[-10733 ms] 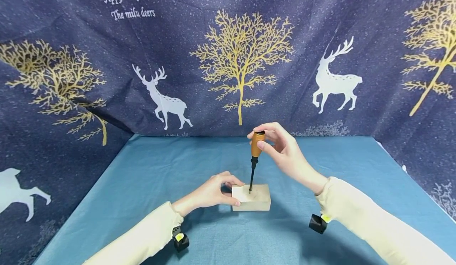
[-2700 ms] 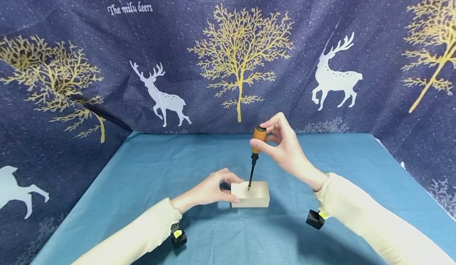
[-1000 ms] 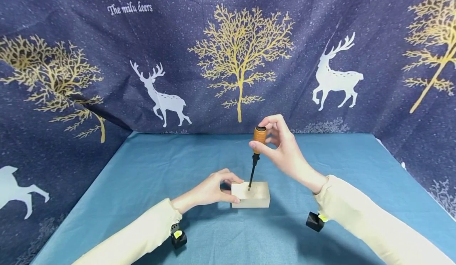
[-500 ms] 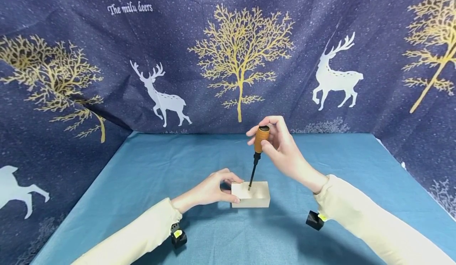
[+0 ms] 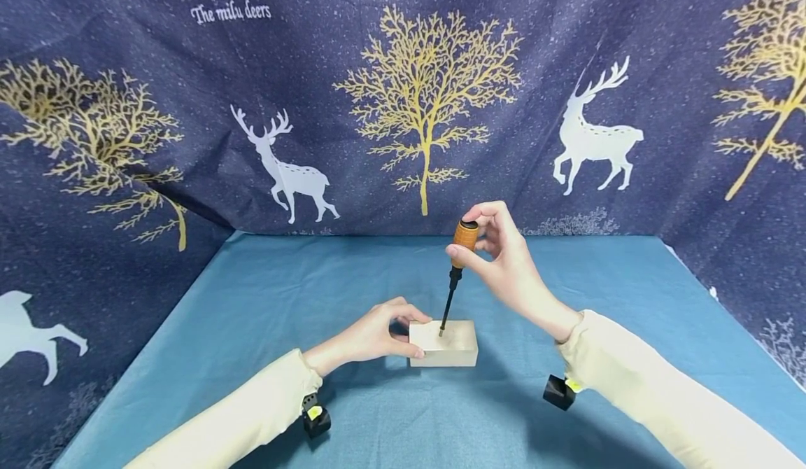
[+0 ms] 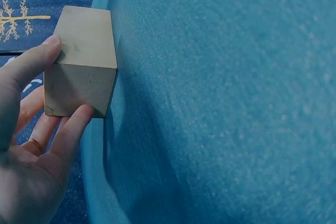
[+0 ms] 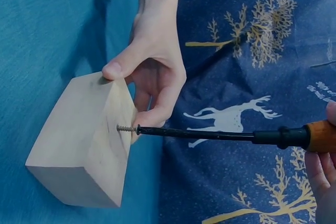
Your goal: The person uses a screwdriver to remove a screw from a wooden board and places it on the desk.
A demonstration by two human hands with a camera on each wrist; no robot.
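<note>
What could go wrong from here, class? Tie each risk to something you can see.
1. The screwdriver leans and meets only the small head of the screw, so it might slip off.
2. The left hand is close by, so a slip could jab it.
3. That hand grips just one end of the block, which may twist.

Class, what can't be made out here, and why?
Right wrist: tip of small metal screw, hidden inside pale rectangular wooden block; rear of black orange-handled screwdriver and most of right hand, cut off by frame edge.
Head: screw threads, too small.
Left wrist: screw, behind left hand.
</note>
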